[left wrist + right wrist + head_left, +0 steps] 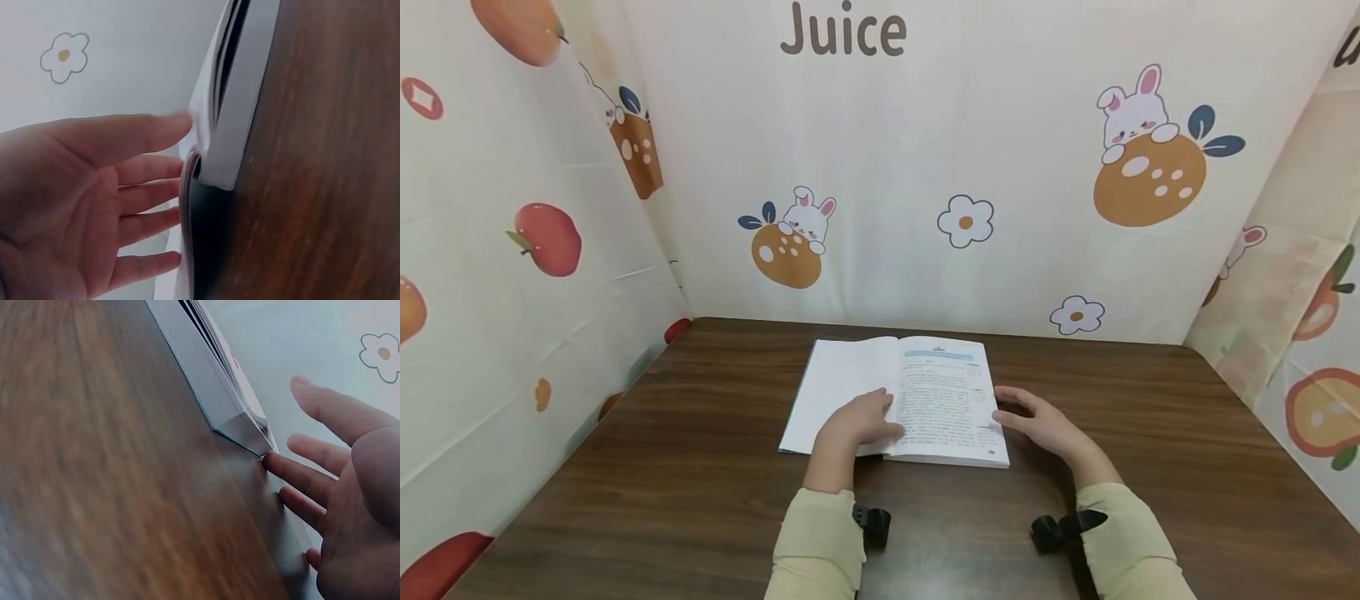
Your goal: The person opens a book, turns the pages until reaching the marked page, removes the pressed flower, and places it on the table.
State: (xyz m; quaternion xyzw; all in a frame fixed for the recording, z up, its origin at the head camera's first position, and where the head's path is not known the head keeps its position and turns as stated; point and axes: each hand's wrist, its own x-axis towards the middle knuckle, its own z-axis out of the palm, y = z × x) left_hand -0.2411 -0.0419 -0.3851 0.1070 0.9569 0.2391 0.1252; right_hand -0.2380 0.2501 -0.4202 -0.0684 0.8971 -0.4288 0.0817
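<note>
**A bare left hand (pixel 861 421) and a bare right hand (pixel 1047 427) at an open, thick paper book with white pages (pixel 925 400)**

We see the book lying open on a dark brown table with wood grain (pixel 700 500), between the fingers of the two hands.

The left hand is over the inner part of the blank white left page (pixel 846 375), with its fingertips close to the fold. In the left wrist view we observe that its four fingers are almost straight, with small gaps among them, and that their tips rest at the left-side leaves. The thumb stands wide from these fingers, and its tip is at the paper near the fold. We cannot tell how strongly it presses.

To the right of these fingertips is the white right page with small printed text and a pale blue band (pixel 943 392). Just beside its outer edge we find the right hand. Its fingers are extended and spread wide, the thumb is apart from them, and they grip nothing. One fingertip appears to touch the book's side, near the thin teal edge of the cover (pixel 237 444).

Behind the fingers we notice pale yellow sleeves (pixel 820 542) and small black wrist devices (pixel 876 527). Beyond the fingers hangs a white cloth (pixel 887 133), printed with the brown word "Juice" (pixel 847 40), white rabbits (pixel 1138 117) and white flowers (pixel 965 222).
</note>
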